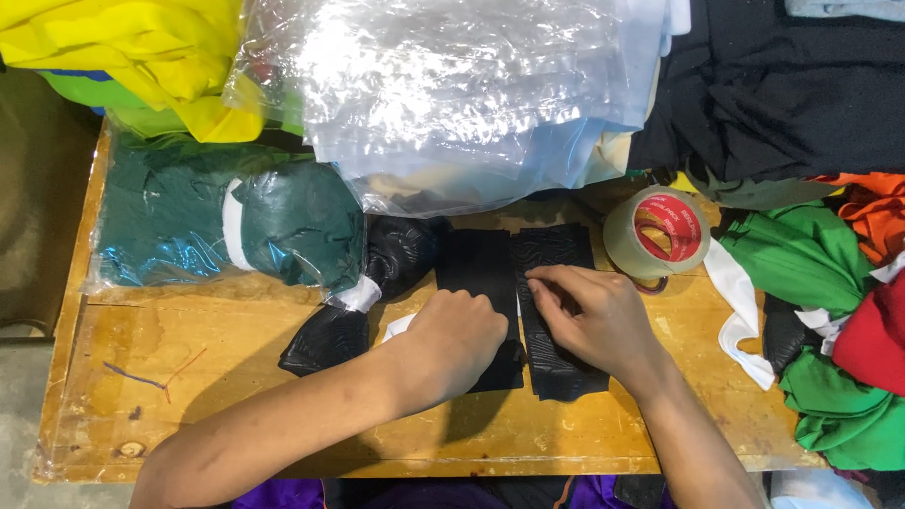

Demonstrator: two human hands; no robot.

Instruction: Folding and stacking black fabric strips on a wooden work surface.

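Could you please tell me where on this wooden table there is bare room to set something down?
The widest bare patch of the table lies front left, between the bagged green garment, the front edge and the left hand. A narrower strip runs front right, beyond the right hand and below the tape roll. The back, under the clear plastic bags, and the right side with the green cloth are crowded.

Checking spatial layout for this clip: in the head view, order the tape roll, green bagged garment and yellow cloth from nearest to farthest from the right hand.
1. Tape roll, just upper right of the right hand.
2. Green bagged garment, left.
3. Yellow cloth, far upper left corner.
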